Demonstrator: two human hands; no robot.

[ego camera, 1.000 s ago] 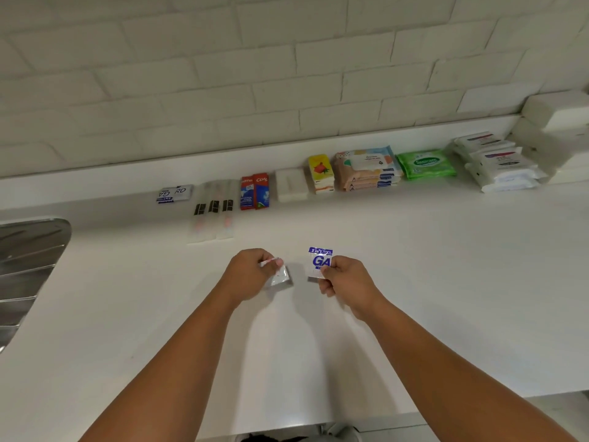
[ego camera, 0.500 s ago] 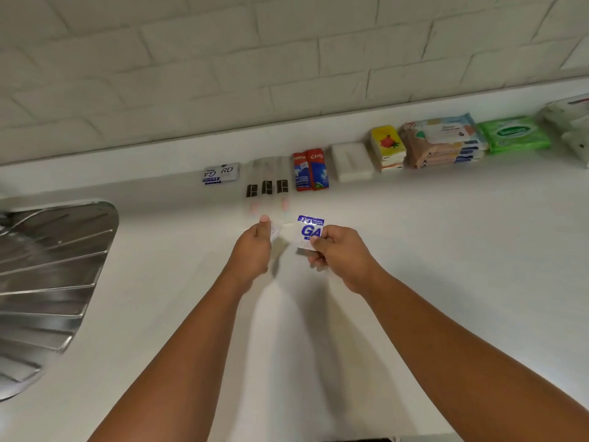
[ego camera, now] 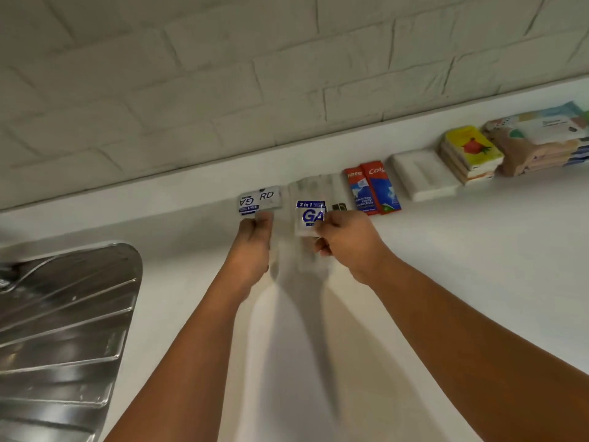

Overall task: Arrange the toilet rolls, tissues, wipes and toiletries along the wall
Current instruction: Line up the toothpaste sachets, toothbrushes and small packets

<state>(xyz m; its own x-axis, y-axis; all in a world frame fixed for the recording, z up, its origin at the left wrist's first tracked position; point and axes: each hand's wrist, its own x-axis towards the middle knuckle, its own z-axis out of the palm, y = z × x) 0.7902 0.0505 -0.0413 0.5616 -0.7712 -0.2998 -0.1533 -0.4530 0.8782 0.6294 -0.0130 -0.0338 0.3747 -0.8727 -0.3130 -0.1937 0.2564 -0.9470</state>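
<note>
My right hand (ego camera: 345, 242) pinches a white sachet (ego camera: 308, 218) printed "2 in 1" and "GA" in blue, held just in front of the clear toothbrush packs (ego camera: 318, 186). My left hand (ego camera: 255, 250) reaches to the wall, its fingertips pinching a small silver sachet (ego camera: 265, 215) at the near edge of two sachets (ego camera: 259, 200) lying by the upstand. Most of the silver sachet is hidden by my fingers. Further right along the wall lie red toothpaste boxes (ego camera: 373, 191), a white soap box (ego camera: 420, 173), yellow tissue packs (ego camera: 471, 151) and stacked wipes (ego camera: 541, 138).
A steel sink drainer (ego camera: 63, 314) takes up the left side of the white counter (ego camera: 446, 266). A painted brick wall (ego camera: 223, 74) rises behind a low white upstand. Both of my forearms stretch across the counter's middle.
Both hands have moved forward to the wall with their sachets. The left hand has reached the two sachets by the upstand. The view has shifted left and closer.
</note>
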